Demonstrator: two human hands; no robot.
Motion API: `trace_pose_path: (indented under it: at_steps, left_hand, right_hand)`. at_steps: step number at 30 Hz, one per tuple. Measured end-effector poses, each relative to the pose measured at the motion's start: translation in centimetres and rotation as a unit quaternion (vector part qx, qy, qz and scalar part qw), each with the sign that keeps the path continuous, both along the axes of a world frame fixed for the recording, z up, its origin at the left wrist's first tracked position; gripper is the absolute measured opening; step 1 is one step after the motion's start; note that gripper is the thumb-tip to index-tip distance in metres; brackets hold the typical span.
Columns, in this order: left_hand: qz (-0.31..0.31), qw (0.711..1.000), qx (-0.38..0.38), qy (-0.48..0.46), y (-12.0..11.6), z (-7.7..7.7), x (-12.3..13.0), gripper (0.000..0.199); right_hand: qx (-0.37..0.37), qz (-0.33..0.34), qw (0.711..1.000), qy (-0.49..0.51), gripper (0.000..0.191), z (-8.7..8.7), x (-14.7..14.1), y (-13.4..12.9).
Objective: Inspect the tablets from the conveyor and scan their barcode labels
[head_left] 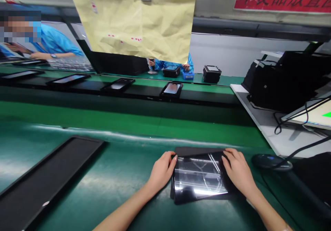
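Head view: left hand (162, 171), fingers pressed together on tablet's left edge; right hand (239, 171), fingers slightly spread over its upper right corner. Tablet (199, 177) lies flat on green belt (108, 169), between hands. Black tray (43, 175) on belt, well left. Mouse (271, 162) near right hand.

The left hand (162, 171) and right hand (239, 170) rest on opposite edges of a black-framed tablet (199, 177) lying on a green conveyor belt (129, 155); glare hides its screen, which may carry a film. A long black tray (43, 175) lies well left on the belt. Beyond, more tablets (119, 85) sit in a row, and a computer mouse (271, 162) lies just right.
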State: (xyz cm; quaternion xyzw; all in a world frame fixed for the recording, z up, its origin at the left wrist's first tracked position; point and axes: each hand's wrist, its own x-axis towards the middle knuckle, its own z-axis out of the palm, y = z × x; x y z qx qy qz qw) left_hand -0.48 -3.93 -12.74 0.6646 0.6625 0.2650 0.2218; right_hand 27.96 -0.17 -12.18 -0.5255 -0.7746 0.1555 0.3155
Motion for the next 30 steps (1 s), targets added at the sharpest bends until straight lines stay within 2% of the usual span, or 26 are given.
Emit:
trace_pose_path:
  at_steps: [3,6,8,11,13,15,17,19,21,23,25,27,30]
  left_hand:
    - [-0.009,0.999,-0.022,0.045,-0.5,-0.1,1.0,0.031]
    - [-0.010,0.997,-0.036,0.067,-0.6,-0.2,1.6,0.033]
    - [-0.009,0.997,-0.040,0.069,-0.5,-0.2,1.6,0.033]
    - [-0.011,0.998,-0.044,0.048,-0.4,-0.1,1.4,0.033]
    - [-0.011,0.999,-0.045,0.015,-0.4,0.2,1.1,0.034]
    - [-0.006,0.999,-0.041,-0.035,-0.4,1.0,0.8,0.038]
    - [0.000,0.995,-0.036,-0.097,-0.7,2.4,0.8,0.044]
    - [-0.004,0.987,-0.038,-0.157,-1.3,4.6,1.2,0.051]
    - [-0.036,0.967,-0.062,-0.247,-2.3,7.1,2.1,0.058]
    - [-0.098,0.906,-0.106,-0.397,-3.3,9.4,3.3,0.071]
    - [-0.162,0.836,-0.143,-0.504,-4.3,11.2,4.5,0.080]
    - [-0.201,0.792,-0.156,-0.555,-5.0,12.3,5.4,0.085]
    - [-0.221,0.766,-0.156,-0.583,-5.5,12.8,5.9,0.086]
  right_hand:
    - [-0.030,-0.039,0.998,0.038,0.037,-1.1,1.5,-1.4]
    - [-0.074,-0.059,0.989,0.114,0.034,-1.8,1.5,-1.9]
    - [-0.119,-0.064,0.974,0.184,0.034,-1.8,1.2,-1.8]
    - [-0.202,-0.045,0.935,0.289,0.038,-0.8,0.7,-2.4]
    - [-0.250,-0.033,0.900,0.355,0.046,0.3,0.6,-3.1]
    - [-0.297,-0.043,0.848,0.437,0.066,1.4,0.7,-3.7]
    - [-0.340,-0.069,0.778,0.523,0.080,2.2,1.1,-4.2]
    - [-0.352,-0.109,0.725,0.582,0.078,2.4,1.5,-4.3]
    - [-0.340,-0.154,0.692,0.618,0.064,2.2,1.8,-4.4]
    - [-0.321,-0.190,0.673,0.639,0.050,1.9,1.9,-4.7]
    - [-0.310,-0.201,0.665,0.649,0.045,1.6,1.9,-5.0]
    - [-0.306,-0.202,0.663,0.653,0.045,1.6,1.7,-5.4]
    - [-0.310,-0.202,0.665,0.648,0.046,1.7,1.4,-5.7]
